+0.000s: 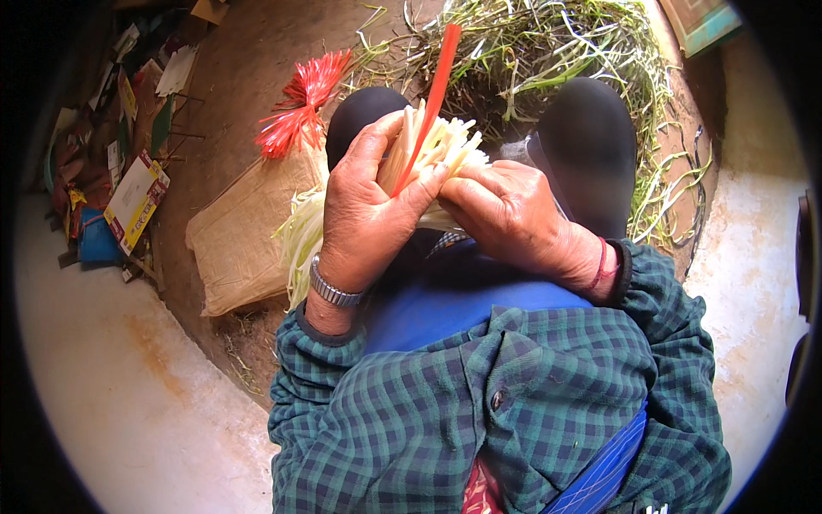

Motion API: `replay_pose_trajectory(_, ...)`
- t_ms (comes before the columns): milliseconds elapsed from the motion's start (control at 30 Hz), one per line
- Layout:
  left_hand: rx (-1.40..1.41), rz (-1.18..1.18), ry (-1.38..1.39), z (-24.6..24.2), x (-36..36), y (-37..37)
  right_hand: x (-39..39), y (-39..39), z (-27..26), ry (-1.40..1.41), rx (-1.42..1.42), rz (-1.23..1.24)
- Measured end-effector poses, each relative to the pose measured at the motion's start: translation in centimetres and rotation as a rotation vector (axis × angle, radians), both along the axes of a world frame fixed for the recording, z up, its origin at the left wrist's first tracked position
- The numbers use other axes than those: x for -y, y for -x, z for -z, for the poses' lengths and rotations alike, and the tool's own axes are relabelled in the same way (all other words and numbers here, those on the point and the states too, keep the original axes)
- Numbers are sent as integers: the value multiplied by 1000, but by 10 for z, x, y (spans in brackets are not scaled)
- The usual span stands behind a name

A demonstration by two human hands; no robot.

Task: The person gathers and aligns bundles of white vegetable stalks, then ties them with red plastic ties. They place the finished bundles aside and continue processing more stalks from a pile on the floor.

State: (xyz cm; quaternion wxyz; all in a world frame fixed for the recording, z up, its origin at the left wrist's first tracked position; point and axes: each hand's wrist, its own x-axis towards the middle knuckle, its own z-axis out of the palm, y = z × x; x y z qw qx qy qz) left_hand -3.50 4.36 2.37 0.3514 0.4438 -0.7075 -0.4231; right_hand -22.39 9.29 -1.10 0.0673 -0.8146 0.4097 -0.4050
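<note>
A bundle of pale yellow-white plant stalks (459, 144) is gripped above my lap in my left hand (379, 202), its cut-looking ends pointing up and away. A flat red plastic strip (435, 96) stands up across the bundle, its lower part passing under my left thumb. My right hand (507, 209) presses in from the other side, fingers curled onto the bundle close to the left thumb. What lies between the right fingertips is hidden. Pale green leaves (305, 238) show behind my left wrist; whether they belong to this bundle, I cannot tell.
Red plastic strips tied in a bunch (303, 106) lie beyond a flattened brown cardboard sheet (253, 228) on the left. Ahead, a heap of loose green stalks and roots (546, 51) covers the floor. Boxes and scraps (135, 202) are piled far left. Pale walls (745, 257) flank both sides.
</note>
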Motion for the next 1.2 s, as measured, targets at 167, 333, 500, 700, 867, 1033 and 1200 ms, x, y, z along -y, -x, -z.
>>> replay_pose_trajectory(167,22,-10,37,2,0,0,-7,0,-4,-28,-34,36)
replay_pose_trajectory(333,-20,11,16,3,-1,-1,-11,-3,-17,-109,-81,52)
replay_pose_trajectory(500,12,-5,29,5,0,-2,-12,-7,-23,-171,-58,53)
replay_pose_trajectory(700,9,-7,28,6,1,-3,-12,-7,-18,-273,-62,31)
replay_pose_trajectory(867,37,-23,23,5,0,-1,-11,-11,-12,-347,-5,49)
replay_pose_trajectory(1033,42,-31,39,6,0,0,-6,-17,-2,-358,191,57)
replay_pose_trajectory(1200,58,-47,57,6,-1,0,-2,-26,11,-416,281,124)
